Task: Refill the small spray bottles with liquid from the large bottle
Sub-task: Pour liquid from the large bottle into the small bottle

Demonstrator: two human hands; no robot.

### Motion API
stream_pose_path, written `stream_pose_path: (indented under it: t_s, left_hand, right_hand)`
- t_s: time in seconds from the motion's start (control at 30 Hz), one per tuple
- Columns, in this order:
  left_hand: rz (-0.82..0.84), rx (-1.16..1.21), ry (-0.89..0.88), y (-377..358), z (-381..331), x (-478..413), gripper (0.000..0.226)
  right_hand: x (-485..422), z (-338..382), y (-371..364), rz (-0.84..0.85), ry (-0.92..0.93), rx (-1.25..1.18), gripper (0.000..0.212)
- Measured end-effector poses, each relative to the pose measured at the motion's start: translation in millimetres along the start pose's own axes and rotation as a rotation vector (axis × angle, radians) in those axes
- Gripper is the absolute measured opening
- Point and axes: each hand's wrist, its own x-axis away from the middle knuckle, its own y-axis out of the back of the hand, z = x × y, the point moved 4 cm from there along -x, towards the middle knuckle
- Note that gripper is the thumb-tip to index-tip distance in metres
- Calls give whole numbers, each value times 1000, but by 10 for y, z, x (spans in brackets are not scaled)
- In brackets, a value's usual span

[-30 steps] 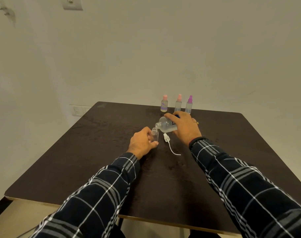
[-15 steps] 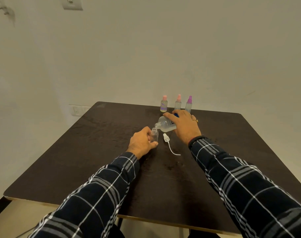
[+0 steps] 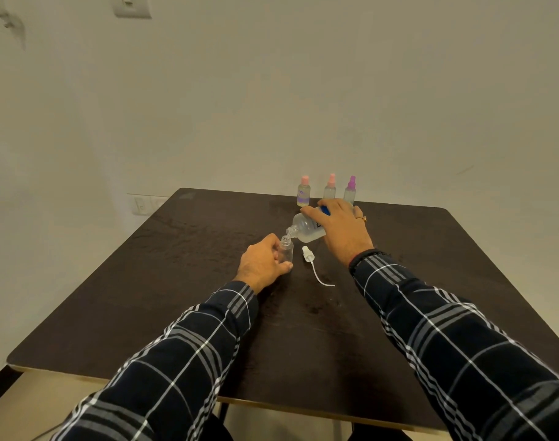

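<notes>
My left hand point(image 3: 261, 265) grips a small clear spray bottle point(image 3: 286, 251) that stands uncapped on the dark table point(image 3: 176, 281). My right hand point(image 3: 342, 232) holds the large translucent bottle point(image 3: 305, 230) tipped to the left, its open neck right above the small bottle's mouth. A white spray top with its long tube point(image 3: 313, 265) lies on the table between my hands. Three capped small spray bottles stand at the far edge: two with pink caps point(image 3: 303, 191) point(image 3: 330, 187) and one with a purple cap point(image 3: 350, 187).
The table's far edge sits close to a plain wall. A wall socket point(image 3: 141, 205) shows left of the table, low on the wall. Bare tabletop stretches to the left and toward the near edge point(image 3: 112, 380).
My right hand has lifted the large bottle's base a little, so it tips more steeply toward the small bottle. My left hand stays in place.
</notes>
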Motion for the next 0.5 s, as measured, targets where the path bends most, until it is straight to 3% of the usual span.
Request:
stream_pose_path:
  t_s: [0.5]
  left_hand:
    - [6,-13,10,1,-8,9,36]
  right_hand:
    - [4,5,-5,10,1,10,69]
